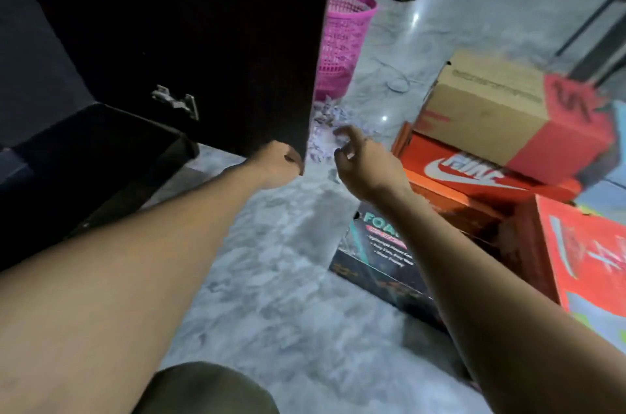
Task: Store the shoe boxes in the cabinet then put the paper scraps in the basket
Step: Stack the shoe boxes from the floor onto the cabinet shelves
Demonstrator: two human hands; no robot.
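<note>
Nearest, the left hand [279, 164] grips the dark cabinet door's [189, 41] lower corner. Right of that door, the right hand [360, 161] hovers loose-fingered, empty; shoe boxes [487, 142] stacked right; paper scraps [323, 132] and pink basket [342, 44] beyond.

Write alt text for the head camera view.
The left hand grips the bottom edge of an open dark cabinet door, the right hand empty beside it. Shoe boxes are stacked at right; paper scraps lie near a pink basket.
</note>
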